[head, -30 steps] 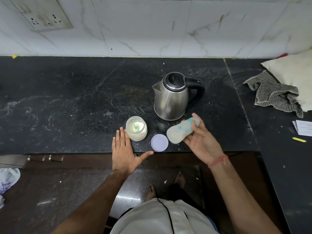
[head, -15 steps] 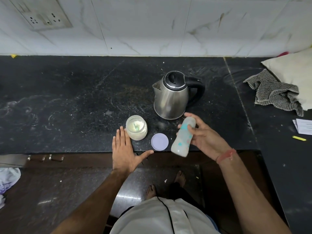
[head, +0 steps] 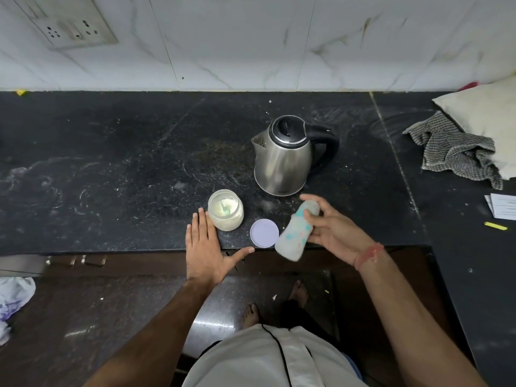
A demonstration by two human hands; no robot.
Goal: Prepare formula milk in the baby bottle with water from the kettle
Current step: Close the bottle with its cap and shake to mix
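- Wall point(head: 251, 40): white marble-look tiles with grey veins run behind the desk; a socket plate point(head: 74, 27) sits at the upper left.
- Desk point(head: 111, 169): a black speckled stone slab, dusty and streaked with pale scuffs and swirls. A seam crosses it on the right, and the slab turns toward the viewer along the right side.
- Floor point(head: 111, 317): dark and glossy below the desk edge, with bare feet on it and a crumpled bag point(head: 14, 300) at the far left.
- Pillow point(head: 485, 113): off-white, at the desk's far right, with a grey checked cloth point(head: 452, 152) bunched against it.
- Kettle point(head: 284, 157): steel with a black lid and handle, upright and shut at mid-desk, spout to the left.
- Left hand point(head: 206, 247): flat and open, fingers together, thumb spread, resting over the desk's front edge and holding nothing; the fingertips lie just beside the jar.
- Right hand point(head: 335, 227): closed around the top of the bottle, raised over the front edge.
- Bottle point(head: 296, 233): a cloudy baby bottle with teal and pink marks, tilted, base toward the viewer, blurred; it is in front of the kettle and just right of the lid.
- Jar point(head: 226, 209): open glass, pale powder and a greenish scoop inside, left of the kettle.
- Lid point(head: 264, 233): a lilac disc lying flat between jar and bottle.
- Papers point(head: 502, 205): white sheets at the right edge, with a small yellow stick point(head: 495, 225) near them.
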